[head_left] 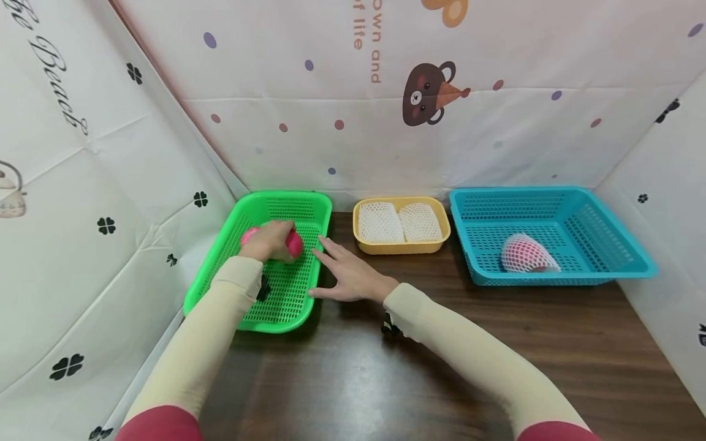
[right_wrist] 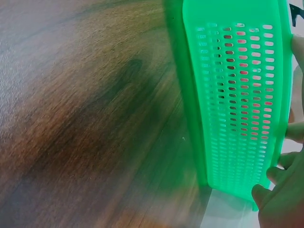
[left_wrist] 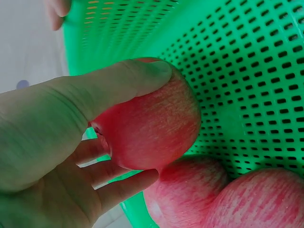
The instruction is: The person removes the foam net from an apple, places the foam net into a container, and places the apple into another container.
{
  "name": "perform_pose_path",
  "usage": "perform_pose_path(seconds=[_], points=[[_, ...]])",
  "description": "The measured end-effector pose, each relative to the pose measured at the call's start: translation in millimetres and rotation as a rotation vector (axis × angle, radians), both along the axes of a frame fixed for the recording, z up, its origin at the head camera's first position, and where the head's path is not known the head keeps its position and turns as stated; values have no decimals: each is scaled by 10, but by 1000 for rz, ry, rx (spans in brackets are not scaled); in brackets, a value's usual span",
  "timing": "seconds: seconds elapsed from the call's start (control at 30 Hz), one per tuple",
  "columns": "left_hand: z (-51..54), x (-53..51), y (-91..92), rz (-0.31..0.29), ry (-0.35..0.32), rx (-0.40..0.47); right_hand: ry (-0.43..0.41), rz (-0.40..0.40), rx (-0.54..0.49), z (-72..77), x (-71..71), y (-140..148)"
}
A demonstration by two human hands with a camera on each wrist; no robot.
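Note:
My left hand reaches into the green basket and holds a red apple, with the thumb across its upper side and the fingers beneath. Two more apples, a striped one and a darker one, lie close by in the basket, as the left wrist view shows. My right hand spreads its fingers along the basket's right side. In the right wrist view those fingertips lie at the rim, holding nothing else.
A small yellow basket with white foam nets stands at the back middle. The blue basket on the right holds a fruit in a foam net. Patterned cloth walls enclose the wooden table.

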State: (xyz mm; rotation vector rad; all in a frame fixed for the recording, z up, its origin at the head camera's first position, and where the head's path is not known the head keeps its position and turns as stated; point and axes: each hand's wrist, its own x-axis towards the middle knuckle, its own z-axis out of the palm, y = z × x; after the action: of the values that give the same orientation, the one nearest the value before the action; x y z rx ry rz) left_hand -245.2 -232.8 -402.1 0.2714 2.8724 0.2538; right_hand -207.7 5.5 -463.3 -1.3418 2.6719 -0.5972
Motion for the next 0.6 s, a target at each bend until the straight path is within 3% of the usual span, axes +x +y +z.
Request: perform_pose_path(seconds=[0.37, 0.6], points=[[-153, -76, 12, -2, -35, -5, -32, 0, -19, -2, 0, -15], [-197, -99, 17, -6, -42, -2, -17, -5, -27, 14, 1, -11]])
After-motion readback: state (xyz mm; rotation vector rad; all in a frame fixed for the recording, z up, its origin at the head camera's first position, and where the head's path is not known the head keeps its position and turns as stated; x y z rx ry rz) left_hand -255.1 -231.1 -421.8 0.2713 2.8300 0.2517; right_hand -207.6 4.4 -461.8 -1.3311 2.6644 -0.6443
